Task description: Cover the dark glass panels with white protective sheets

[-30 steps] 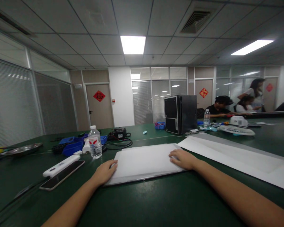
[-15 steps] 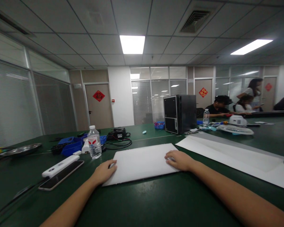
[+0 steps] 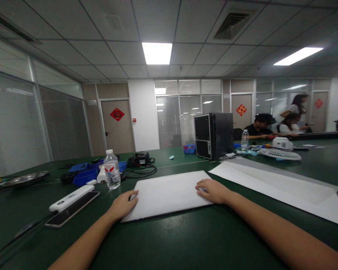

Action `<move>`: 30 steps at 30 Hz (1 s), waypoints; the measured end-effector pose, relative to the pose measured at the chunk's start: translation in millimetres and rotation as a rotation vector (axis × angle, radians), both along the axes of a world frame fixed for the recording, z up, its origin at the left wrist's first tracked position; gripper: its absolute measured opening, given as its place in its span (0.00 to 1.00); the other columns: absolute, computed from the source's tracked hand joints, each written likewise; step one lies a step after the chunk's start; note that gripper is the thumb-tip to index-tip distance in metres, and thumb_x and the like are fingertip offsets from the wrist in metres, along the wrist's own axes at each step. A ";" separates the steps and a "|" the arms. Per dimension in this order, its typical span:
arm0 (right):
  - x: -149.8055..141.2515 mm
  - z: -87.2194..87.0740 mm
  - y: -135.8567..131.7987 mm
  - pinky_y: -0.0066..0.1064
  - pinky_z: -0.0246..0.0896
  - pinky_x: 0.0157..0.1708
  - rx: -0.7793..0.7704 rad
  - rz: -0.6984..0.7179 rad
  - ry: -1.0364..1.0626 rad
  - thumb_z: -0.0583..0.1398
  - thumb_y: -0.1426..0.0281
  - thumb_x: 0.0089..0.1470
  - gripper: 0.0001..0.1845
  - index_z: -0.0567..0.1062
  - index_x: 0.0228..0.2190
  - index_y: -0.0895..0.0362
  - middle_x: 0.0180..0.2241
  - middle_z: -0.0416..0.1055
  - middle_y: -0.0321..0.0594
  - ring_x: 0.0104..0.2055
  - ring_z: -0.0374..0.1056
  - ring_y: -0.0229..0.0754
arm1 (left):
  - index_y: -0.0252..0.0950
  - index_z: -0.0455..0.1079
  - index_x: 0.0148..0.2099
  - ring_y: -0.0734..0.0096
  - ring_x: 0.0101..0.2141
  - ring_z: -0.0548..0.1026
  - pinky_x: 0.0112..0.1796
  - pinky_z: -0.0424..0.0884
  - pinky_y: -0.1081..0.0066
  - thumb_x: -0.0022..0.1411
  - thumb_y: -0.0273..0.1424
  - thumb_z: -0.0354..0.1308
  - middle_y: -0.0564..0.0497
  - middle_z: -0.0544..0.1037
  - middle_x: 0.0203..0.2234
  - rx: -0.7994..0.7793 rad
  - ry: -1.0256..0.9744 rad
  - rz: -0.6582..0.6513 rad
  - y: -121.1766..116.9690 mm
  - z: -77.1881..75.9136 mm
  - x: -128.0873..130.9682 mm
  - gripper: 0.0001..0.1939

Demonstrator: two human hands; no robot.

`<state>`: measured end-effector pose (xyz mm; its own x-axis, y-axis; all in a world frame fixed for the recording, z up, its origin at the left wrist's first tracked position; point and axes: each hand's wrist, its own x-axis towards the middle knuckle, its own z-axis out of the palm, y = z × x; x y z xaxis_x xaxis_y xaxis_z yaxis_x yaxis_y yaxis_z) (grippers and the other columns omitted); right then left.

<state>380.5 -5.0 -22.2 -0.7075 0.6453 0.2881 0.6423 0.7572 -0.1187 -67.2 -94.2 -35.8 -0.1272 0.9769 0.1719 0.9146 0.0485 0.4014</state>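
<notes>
A white rectangular sheet or panel [image 3: 166,195] with a thin dark rim lies flat on the green tabletop in front of me. On its left edge rests my left hand [image 3: 125,204], fingers slightly bent and lying on the white surface. My right hand [image 3: 212,190] lies over the right edge, with its fingers apart and pointing inward. Both hands touch the panel without visibly gripping it. The undersides of the fingers are hidden.
Left of the panel are a water bottle [image 3: 112,170], a phone [image 3: 73,209], a white power strip-like bar [image 3: 71,198] and blue trays [image 3: 86,176]. A black computer tower [image 3: 214,135] stands behind. Large white sheets [image 3: 276,187] lie to the right. Several people sit or stand farther off.
Both hands and the panel stay in place. At the far right edge, a dark-clothed person has shifted slightly.
</notes>
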 end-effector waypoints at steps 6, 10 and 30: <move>12.2 -3.3 15.4 0.40 0.61 0.61 0.025 -0.141 0.002 0.53 0.56 0.67 0.23 0.79 0.53 0.54 0.55 0.76 0.45 0.58 0.71 0.49 | 0.39 0.68 0.63 0.54 0.60 0.72 0.60 0.67 0.45 0.70 0.42 0.59 0.43 0.71 0.62 -0.014 -0.003 0.019 0.4 1.7 1.0 0.23; 44.3 -3.4 36.5 0.50 0.58 0.62 0.073 -0.434 0.012 0.56 0.59 0.67 0.23 0.74 0.57 0.57 0.59 0.72 0.51 0.61 0.66 0.54 | 0.39 0.68 0.62 0.54 0.59 0.72 0.60 0.68 0.45 0.70 0.42 0.59 0.44 0.72 0.61 -0.021 -0.008 0.034 -1.7 4.0 3.2 0.23; 59.7 14.9 29.4 0.44 0.68 0.43 0.213 -0.852 0.037 0.45 0.65 0.72 0.21 0.73 0.52 0.61 0.41 0.78 0.54 0.42 0.76 0.52 | 0.38 0.70 0.61 0.54 0.59 0.72 0.60 0.68 0.45 0.70 0.41 0.60 0.44 0.72 0.62 0.008 -0.008 -0.007 1.0 -1.5 -1.6 0.21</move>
